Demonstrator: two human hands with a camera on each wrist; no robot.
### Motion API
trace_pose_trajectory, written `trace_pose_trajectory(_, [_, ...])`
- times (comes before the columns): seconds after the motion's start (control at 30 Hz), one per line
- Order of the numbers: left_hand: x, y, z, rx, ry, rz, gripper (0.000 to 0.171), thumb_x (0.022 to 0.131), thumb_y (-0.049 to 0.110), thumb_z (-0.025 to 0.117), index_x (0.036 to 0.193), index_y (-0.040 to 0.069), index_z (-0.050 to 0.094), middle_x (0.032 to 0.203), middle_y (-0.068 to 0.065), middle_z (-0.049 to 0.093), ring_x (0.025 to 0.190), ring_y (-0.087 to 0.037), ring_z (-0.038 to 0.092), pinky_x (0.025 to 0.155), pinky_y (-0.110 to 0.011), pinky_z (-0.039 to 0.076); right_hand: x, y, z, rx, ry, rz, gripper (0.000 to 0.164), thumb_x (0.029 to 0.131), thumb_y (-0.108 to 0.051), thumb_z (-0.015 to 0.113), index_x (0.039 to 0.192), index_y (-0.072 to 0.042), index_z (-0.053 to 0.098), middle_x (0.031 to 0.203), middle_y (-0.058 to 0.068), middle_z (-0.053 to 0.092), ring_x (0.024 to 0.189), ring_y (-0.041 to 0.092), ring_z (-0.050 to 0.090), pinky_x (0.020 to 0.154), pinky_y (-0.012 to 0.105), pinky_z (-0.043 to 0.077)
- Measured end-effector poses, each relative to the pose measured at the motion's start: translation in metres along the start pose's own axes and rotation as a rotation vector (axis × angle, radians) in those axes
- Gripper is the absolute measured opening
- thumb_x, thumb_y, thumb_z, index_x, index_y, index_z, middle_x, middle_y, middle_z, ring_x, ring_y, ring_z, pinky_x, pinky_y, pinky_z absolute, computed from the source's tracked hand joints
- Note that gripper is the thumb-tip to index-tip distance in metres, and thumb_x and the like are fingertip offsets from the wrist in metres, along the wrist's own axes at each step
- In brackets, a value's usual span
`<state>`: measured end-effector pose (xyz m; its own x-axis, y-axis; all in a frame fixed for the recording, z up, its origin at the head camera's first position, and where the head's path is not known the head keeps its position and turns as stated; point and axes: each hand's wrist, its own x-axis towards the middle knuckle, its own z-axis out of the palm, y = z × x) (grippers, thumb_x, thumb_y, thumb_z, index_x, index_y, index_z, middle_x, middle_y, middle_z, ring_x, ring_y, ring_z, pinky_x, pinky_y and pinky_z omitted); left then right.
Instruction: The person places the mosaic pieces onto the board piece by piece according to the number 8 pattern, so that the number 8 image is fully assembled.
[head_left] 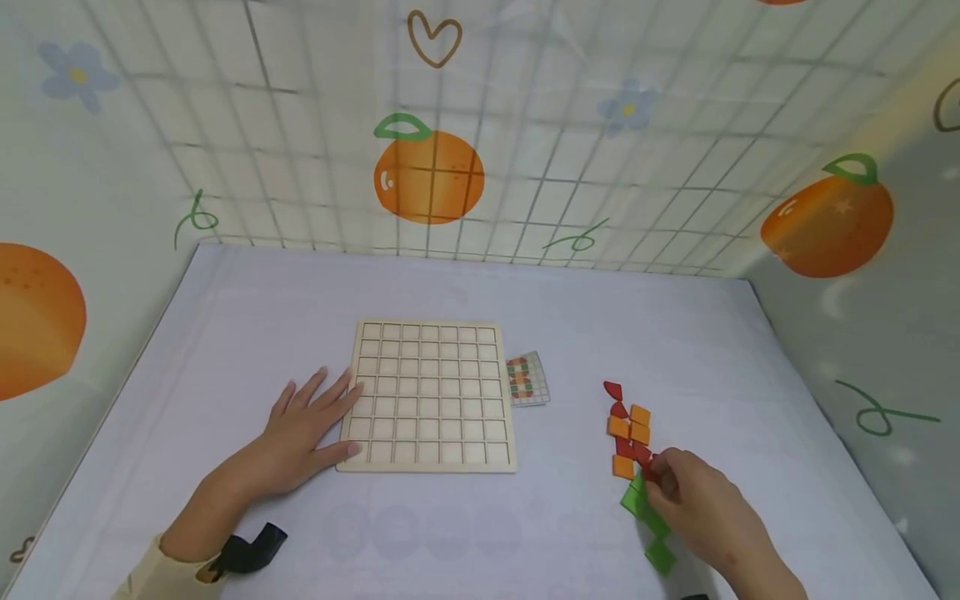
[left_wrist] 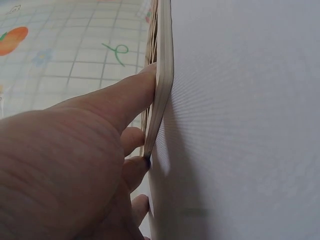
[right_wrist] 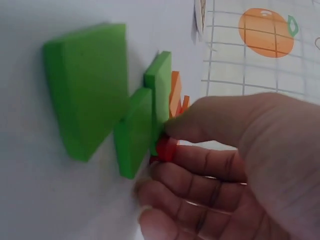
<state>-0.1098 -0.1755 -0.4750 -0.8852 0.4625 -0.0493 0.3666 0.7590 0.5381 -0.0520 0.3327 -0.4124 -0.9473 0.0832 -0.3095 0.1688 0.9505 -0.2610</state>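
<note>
My left hand (head_left: 300, 437) lies with fingers spread at the left edge of a pale wooden grid board (head_left: 435, 468). In the left wrist view, its thumb (left_wrist: 125, 97) touches the board's side. Over at the right, my right hand (head_left: 712, 508) pinches a small red piece (right_wrist: 167, 148) between thumb and forefinger. Several green tiles (head_left: 660, 557) lie beside and partly under that hand. Just beyond it are several orange square tiles (head_left: 640, 414) and other red pieces (head_left: 613, 390) with a curved side. The fingers hide part of the held piece's outline.
A small card (head_left: 536, 379) printed with a coloured grid pattern lies against the board's right edge. The white tabletop (head_left: 450, 287) is bounded by patterned curtains (head_left: 525, 150) at the back and sides. A black strap piece (head_left: 255, 550) sits at the left wrist.
</note>
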Motion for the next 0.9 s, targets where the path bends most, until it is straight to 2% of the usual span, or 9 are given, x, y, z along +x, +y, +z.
trace_pose_trajectory(0.23, [-0.0005,0.0031,-0.0027,-0.006,0.003,0.0,0.078,0.1,0.043,0.069,0.164,0.011,0.036,0.172,-0.012,0.023,0.159,-0.043,0.004,0.12,-0.068,-0.004,-0.0012,0.0003,-0.0003,0.006,-0.019,-0.003,0.034,0.094,-0.023,0.08,0.115,-0.001,0.066,0.09,0.002,0.062,0.082,0.02,0.055,0.076,0.041,0.058])
trace_pose_trajectory(0.4, [-0.0014,0.0034,-0.002,-0.002,0.0,-0.012,0.079,0.099,0.042,0.071,0.164,0.012,0.036,0.173,-0.01,0.022,0.159,-0.041,0.003,0.12,-0.067,-0.005,-0.0039,0.0,0.0004,0.009,-0.039,-0.012,0.044,0.09,-0.027,0.085,0.123,-0.005,0.067,0.092,0.0,0.062,0.084,0.02,0.058,0.077,0.042,0.06])
trace_pose_trajectory(0.53, [-0.002,0.0024,-0.0017,0.003,0.003,-0.017,0.079,0.099,0.042,0.071,0.164,0.013,0.037,0.173,-0.01,0.021,0.159,-0.041,0.002,0.12,-0.067,-0.005,-0.0062,-0.0001,0.0018,0.002,-0.024,-0.052,0.037,0.089,-0.026,0.086,0.118,-0.01,0.069,0.091,-0.001,0.061,0.085,0.019,0.057,0.076,0.041,0.059])
trace_pose_trajectory(0.73, [-0.0016,0.0029,-0.0022,0.0,0.0,-0.014,0.079,0.099,0.042,0.071,0.164,0.012,0.037,0.172,-0.011,0.022,0.159,-0.041,0.003,0.12,-0.067,-0.004,-0.0061,-0.0005,0.0029,-0.025,-0.01,-0.074,0.037,0.089,-0.025,0.086,0.118,-0.009,0.071,0.092,0.0,0.059,0.083,0.019,0.055,0.072,0.036,0.056])
trace_pose_trajectory(0.9, [-0.0016,0.0052,-0.0036,-0.004,0.0,-0.012,0.079,0.099,0.041,0.072,0.163,0.011,0.037,0.172,-0.011,0.022,0.159,-0.041,0.003,0.12,-0.067,-0.004,-0.0072,0.0,0.0054,-0.056,0.025,-0.123,0.027,0.087,-0.021,0.085,0.109,-0.011,0.073,0.097,0.002,0.058,0.085,0.019,0.055,0.077,0.04,0.057])
